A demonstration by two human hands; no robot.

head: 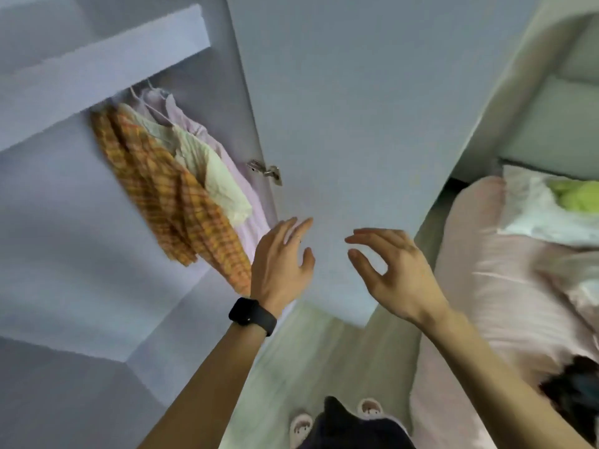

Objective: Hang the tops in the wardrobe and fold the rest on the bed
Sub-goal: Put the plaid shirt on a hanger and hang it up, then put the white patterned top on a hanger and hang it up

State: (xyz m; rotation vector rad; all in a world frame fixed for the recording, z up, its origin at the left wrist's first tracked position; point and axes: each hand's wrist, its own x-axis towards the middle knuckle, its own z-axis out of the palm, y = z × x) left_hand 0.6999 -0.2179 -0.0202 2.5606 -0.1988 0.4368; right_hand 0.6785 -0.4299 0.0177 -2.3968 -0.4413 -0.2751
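Inside the pale-lilac wardrobe (97, 66) the orange checked shirt (168, 202) and cream top (214, 176) hang; your left hand (282, 264) and right hand (395, 270) are empty, fingers loosely open, so likely reach next for the white garment (531, 212) on the pink bed (479, 260).

A plain, flat wardrobe door (356, 124) in pale lilac-grey stands open in the middle, under soft, even light with no hard shadows. At its left edge a metal hinge (265, 171) joins it to the wardrobe (64, 222), whose inner walls are the same pale colour. A shelf (107, 66) runs across the wardrobe's upper part, left of the door. Below the door's lower edge lies a pale, wood-look floor (317, 348). To the right of the door, close beside its edge, stands a bed (479, 280) under a pink cover. Above the bed, still right of the door, pale green panels (551, 124) rise behind a curved cream frame (499, 102). Whether these are wall or headboard cannot be told.
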